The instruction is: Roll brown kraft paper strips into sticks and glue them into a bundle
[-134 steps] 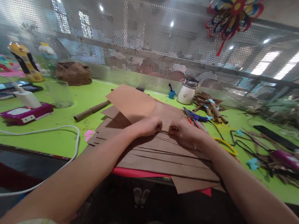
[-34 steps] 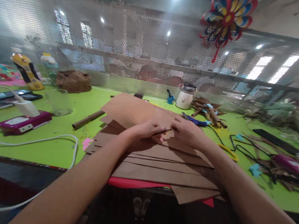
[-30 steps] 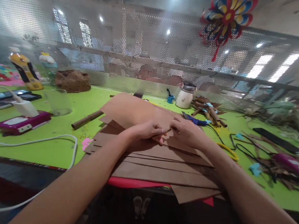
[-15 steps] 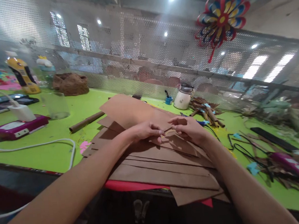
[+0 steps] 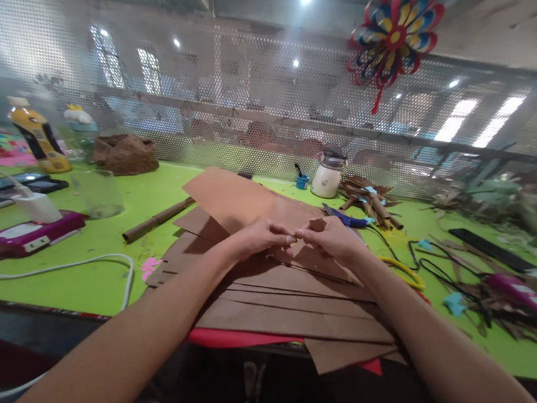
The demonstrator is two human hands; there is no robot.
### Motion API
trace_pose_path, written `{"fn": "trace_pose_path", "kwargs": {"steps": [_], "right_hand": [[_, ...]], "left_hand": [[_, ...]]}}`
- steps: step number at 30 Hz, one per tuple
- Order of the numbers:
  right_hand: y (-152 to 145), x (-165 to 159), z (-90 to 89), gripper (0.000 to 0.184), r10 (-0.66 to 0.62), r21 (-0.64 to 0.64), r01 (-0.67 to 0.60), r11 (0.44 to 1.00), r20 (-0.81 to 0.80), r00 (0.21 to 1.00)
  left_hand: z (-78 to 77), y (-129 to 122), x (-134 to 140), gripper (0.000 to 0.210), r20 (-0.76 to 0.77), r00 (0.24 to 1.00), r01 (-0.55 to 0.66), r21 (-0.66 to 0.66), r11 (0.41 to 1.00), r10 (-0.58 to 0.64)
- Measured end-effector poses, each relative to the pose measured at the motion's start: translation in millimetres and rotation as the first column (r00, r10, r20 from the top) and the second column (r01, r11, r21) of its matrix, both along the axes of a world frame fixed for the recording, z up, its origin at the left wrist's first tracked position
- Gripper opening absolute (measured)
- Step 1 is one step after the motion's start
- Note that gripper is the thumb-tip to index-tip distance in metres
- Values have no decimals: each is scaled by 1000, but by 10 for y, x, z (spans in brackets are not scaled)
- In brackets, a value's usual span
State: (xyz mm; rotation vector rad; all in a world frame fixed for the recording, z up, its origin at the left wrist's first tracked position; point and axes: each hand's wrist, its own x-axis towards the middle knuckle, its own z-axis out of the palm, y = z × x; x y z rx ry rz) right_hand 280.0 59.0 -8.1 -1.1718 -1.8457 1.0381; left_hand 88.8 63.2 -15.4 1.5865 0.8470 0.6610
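Over a pile of brown paper sheets (image 5: 278, 310), my left hand (image 5: 266, 236) and my right hand (image 5: 325, 237) meet almost fingertip to fingertip. Both are closed in a pinch on a small brown paper strip (image 5: 317, 224), mostly covered by the fingers. One end of it sticks up above my right hand. A larger, lighter brown sheet (image 5: 230, 195) lies on top of the pile, beyond my left hand. Just past my right hand are blue-handled scissors (image 5: 352, 220).
On the green table (image 5: 155, 192) are a brown paper tube (image 5: 157, 219), a clear cup (image 5: 101, 194), a purple power strip (image 5: 34, 234) and a white jar (image 5: 327, 179). Yellow-handled pliers or a loop (image 5: 406, 272) and black cables (image 5: 448, 273) lie right. Perforated metal screening (image 5: 241, 103) stands behind.
My hands have drawn closer together, so less of the strip shows between them. My right hand has shifted left, uncovering the scissors and the yellow object beside my forearm.
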Motion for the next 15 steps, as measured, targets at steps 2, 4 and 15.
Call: {"fn": "trace_pose_path", "kwargs": {"steps": [2,4,15], "right_hand": [[7,1,-4,32,2,8,-2,1000,-16,1000],[25,15,-16,32,10,19,-9,1000,-37,999],[96,26,-87,30,-46,-48,33,998,-295,954]], "left_hand": [[1,-4,5,38,0,1000,-7,4,1000,7],[-5,-3,4,38,2,1000,-11,-2,1000,11],[-41,-10,30,30,74,997,29,-91,995,-23]]}}
